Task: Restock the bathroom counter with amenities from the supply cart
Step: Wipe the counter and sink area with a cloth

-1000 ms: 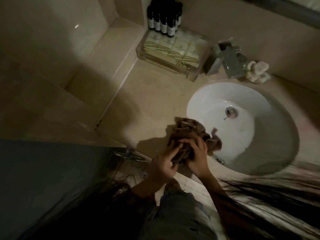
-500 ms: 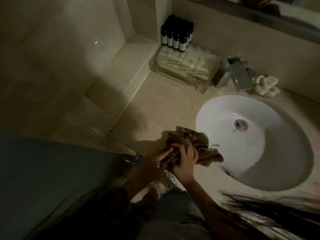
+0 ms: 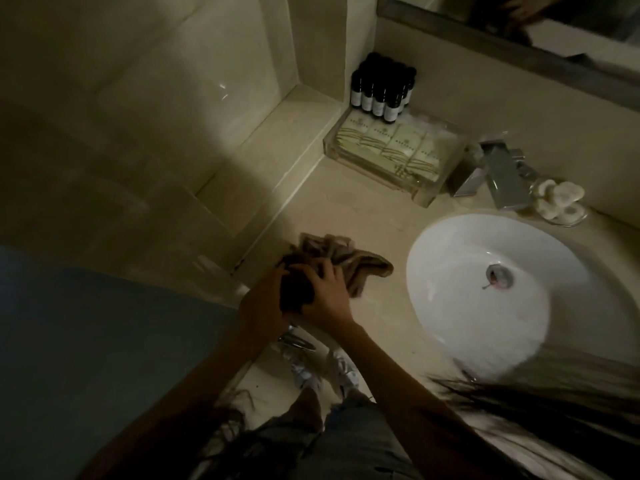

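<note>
A dim hotel-style bathroom: a white basin (image 3: 485, 292) was sunk into the beige stone worktop (image 3: 346, 209), with a chrome tap (image 3: 502, 174), a mirror (image 3: 519, 29), small dark amenity bottles (image 3: 381, 91) and a clear tray (image 3: 426, 199) of wrapped sachets (image 3: 398, 143).

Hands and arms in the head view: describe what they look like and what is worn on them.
Both the left hand and right hand are bare: no gloves, and no rings or watch visible in the dim light. The forearms are uncovered too, with no sleeve showing up to the frame's lower edge.
</note>
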The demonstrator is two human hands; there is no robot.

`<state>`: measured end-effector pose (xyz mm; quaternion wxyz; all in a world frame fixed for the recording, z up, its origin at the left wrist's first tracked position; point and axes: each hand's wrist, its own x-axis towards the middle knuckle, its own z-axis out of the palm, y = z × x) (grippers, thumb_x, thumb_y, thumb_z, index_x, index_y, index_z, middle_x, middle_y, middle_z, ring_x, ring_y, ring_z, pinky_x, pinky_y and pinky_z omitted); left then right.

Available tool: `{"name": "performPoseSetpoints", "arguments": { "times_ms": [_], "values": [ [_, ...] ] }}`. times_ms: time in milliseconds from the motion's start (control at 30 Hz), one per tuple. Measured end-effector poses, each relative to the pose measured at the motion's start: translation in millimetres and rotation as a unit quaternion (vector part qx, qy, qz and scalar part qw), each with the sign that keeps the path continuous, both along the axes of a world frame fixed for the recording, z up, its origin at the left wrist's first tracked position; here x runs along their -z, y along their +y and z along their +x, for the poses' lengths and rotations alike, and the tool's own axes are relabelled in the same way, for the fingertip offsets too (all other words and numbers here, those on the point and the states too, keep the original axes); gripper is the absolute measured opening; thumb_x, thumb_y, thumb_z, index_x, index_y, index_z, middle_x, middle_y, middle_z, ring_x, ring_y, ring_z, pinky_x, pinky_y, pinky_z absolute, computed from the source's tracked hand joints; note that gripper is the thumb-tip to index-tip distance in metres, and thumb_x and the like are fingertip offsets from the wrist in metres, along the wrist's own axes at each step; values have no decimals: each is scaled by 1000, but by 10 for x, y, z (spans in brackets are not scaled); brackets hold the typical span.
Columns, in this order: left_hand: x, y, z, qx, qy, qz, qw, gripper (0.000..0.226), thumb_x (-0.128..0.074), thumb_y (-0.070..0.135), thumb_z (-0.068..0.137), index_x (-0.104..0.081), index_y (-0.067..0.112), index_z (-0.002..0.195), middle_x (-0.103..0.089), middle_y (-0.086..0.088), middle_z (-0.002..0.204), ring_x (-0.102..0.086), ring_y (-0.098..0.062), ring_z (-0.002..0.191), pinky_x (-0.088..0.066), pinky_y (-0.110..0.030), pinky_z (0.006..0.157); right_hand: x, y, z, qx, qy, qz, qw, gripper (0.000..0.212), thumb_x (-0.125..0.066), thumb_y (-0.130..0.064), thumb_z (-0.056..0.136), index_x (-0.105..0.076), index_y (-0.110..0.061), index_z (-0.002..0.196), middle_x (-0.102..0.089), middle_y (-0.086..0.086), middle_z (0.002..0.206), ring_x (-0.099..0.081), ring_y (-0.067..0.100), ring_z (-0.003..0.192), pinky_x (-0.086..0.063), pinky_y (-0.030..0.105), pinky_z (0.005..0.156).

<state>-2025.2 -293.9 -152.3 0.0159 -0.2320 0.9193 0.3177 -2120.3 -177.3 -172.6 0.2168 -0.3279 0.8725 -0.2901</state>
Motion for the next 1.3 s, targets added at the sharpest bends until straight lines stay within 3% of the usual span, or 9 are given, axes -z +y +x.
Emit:
{"name": "performPoseSetpoints", "arguments": {
  "times_ms": [167, 233, 333, 467, 533, 700, 867, 1067, 1300],
  "values": [
    [145, 339, 128, 147, 46, -34, 987, 80, -57, 46, 77, -24, 17, 144, -41, -23, 143, -45, -41, 128, -42, -56, 102, 128, 695, 320, 6, 96, 37, 995, 88, -72, -43, 75, -26, -34, 150, -39, 17, 140, -44, 39, 122, -48, 53, 93],
    [141, 430, 196, 179, 45, -102, 977, 96, -58, 56, 77, -14, 14, 152, -23, -18, 155, -22, -34, 143, -21, -51, 115, 223, 808, 339, 1, 137, 48, 989, 97, -74, -46, 72, -22, -31, 152, -33, 21, 148, -34, 44, 135, -32, 59, 106],
    [197, 492, 181, 151, 74, -119, 979, 84, -45, 61, 89, -17, 13, 153, -17, -15, 158, -10, -30, 147, -9, -43, 120, 245, 708, 230, -27, 132, 58, 989, 105, -74, -44, 70, -11, -33, 154, -19, 13, 159, -2, 34, 147, -6, 60, 115],
    [493, 466, -65, 65, 60, -180, 980, 74, -59, 37, 86, -27, 14, 149, -25, -9, 156, -30, -26, 141, -34, -48, 109, 306, 483, -86, -56, 54, 26, 997, 89, -66, -40, 79, -14, -35, 151, -17, 0, 160, -4, 22, 148, -10, 54, 119],
    [539, 429, -241, 38, 70, -193, 978, 79, -65, 35, 79, -30, 14, 146, -38, -10, 150, -39, -25, 134, -34, -48, 107, 342, 389, -253, -60, 60, 5, 996, 84, -65, -39, 78, -22, -32, 149, -27, 1, 157, -20, 26, 146, -20, 56, 115],
    [549, -185, -1052, 15, 60, -236, 970, 47, -29, 30, 100, -38, 10, 141, -50, -14, 140, -54, -31, 121, -44, -44, 97, 404, -246, -1121, -80, 88, -50, 992, 80, -54, -50, 71, -33, -24, 143, -43, 10, 148, -37, 32, 138, -28, 57, 108],
    [592, -452, -1708, -14, 58, -215, 975, 46, -49, 22, 93, -49, 3, 135, -57, -19, 130, -59, -34, 114, -48, -41, 96, 354, -622, -1983, -140, 65, -41, 987, 79, -67, -45, 73, -42, -20, 143, -42, 7, 147, -35, 27, 138, -30, 50, 109],
    [523, -132, -1077, 94, 141, -197, 966, 60, -46, 36, 95, -37, 3, 144, -35, -19, 150, -34, -33, 139, -28, -42, 113, 283, 36, -1367, -68, 83, -129, 986, 59, -51, -33, 84, -43, -24, 142, -44, 7, 146, -38, 23, 135, -33, 39, 110],
    [685, -77, -1219, 180, 139, -163, 960, 69, -73, 25, 81, -37, 7, 138, -48, -23, 138, -43, -33, 128, -47, -47, 99, 474, 362, -1039, 44, 99, -94, 990, 64, -56, -32, 84, -38, -27, 146, -43, 7, 148, -38, 28, 138, -42, 49, 105]
  ]
}}
